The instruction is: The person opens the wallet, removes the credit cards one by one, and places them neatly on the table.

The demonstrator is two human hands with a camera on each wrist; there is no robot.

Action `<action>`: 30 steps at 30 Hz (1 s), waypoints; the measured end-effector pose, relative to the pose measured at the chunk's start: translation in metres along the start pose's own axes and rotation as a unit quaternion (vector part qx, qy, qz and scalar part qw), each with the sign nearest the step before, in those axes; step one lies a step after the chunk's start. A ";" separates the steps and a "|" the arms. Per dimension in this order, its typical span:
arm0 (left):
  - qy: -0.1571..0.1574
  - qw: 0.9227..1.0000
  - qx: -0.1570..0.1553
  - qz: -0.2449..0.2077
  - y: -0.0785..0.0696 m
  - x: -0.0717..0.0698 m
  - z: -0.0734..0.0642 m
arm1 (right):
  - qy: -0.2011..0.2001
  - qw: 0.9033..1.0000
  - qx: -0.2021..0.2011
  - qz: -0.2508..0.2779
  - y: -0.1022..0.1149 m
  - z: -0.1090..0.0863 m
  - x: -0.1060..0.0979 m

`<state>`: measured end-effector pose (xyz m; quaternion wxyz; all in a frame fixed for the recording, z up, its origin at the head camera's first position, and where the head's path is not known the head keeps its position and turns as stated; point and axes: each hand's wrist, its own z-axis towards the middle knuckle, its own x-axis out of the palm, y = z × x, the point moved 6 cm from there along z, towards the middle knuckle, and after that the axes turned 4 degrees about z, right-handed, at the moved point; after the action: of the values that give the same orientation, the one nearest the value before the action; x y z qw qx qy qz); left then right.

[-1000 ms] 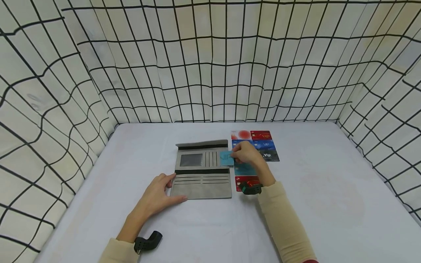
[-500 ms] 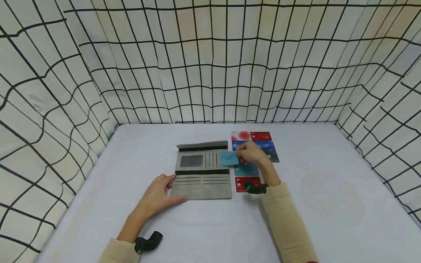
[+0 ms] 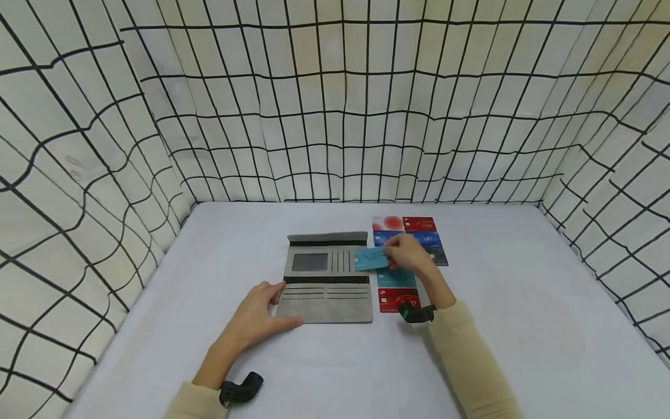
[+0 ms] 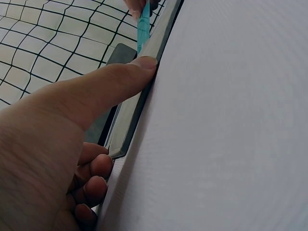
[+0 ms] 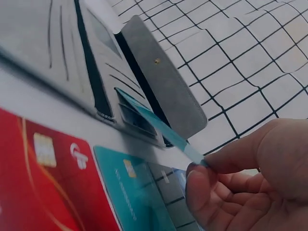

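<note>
A grey wallet (image 3: 324, 311) lies unfolded on the white table, its slots and clear window facing up. My left hand (image 3: 256, 314) spans its near left corner. The thumb (image 4: 139, 65) lies straight along the near edge, and the other fingers rest at the left edge, their tips bent in the left wrist view. My right hand (image 3: 408, 253) pinches a teal VIP card (image 3: 370, 259) by its right end, between thumb and bent index finger. The card slants over the wallet's upper right part, its far end right at a slot (image 5: 120, 91) there.
Right of the wallet, more cards lie in rows: a teal card (image 3: 396, 279), a red card (image 3: 395, 299) near the front, a blue card (image 3: 429, 238), a red VIP card (image 3: 419, 223) and a white-and-red card (image 3: 387, 223). Black netting (image 3: 345, 116) over white cloth encloses the table.
My right hand has shifted a little to the right, and more of the teal card's length now shows, tilted. My left hand stays on the wallet. The head view has shifted slightly.
</note>
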<state>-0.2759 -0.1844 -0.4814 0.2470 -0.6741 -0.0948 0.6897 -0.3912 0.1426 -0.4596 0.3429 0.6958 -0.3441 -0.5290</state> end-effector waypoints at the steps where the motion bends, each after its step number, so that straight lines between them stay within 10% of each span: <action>1: 0.000 1.000 -0.001 0.000 0.000 0.000 0.000 | -0.003 1.000 -0.004 -0.001 0.000 -0.001 -0.001; 17: 0.000 1.000 -0.003 0.000 0.001 0.003 0.001 | -0.047 0.998 -0.035 0.012 -0.014 -0.028 -0.043; 30: 0.002 1.000 0.009 0.001 -0.004 -0.002 0.001 | -0.061 0.998 0.019 0.023 -0.052 -0.046 -0.090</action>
<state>-0.2761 -0.1823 -0.4777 0.2529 -0.6730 -0.0873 0.6896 -0.3590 0.2513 -0.4485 0.3200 0.6603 -0.3901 -0.5562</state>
